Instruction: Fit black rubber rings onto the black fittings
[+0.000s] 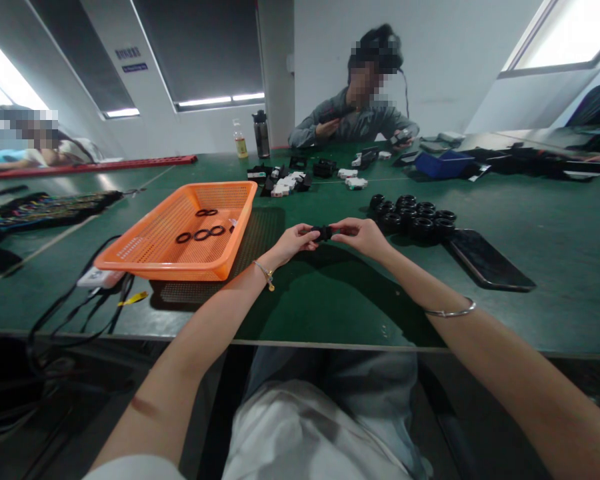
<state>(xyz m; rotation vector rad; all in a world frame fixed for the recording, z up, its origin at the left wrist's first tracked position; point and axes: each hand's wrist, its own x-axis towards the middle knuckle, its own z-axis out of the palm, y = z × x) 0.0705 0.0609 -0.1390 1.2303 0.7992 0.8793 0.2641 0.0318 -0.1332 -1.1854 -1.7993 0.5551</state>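
Note:
Both of my hands meet over the green table (300,307), at a small black part (323,233) whose exact kind I cannot make out. My left hand (294,243) pinches its left end between thumb and fingers. On the other end, the fingertips of my right hand (363,235) are closed. To the left stands an orange perforated basket (173,272) with several black rings (201,235) lying in it. Right of my right hand, several black ring-shaped parts (422,228) are grouped together, and a dark smartphone (490,260) lies beside them.
Black and white small parts (290,183) lie farther back, near a blue box (444,164). A bottle (240,140) and a dark flask (261,135) stand at the far side. Across the table sits a person (340,120). Cables and a power strip (101,279) are by the basket.

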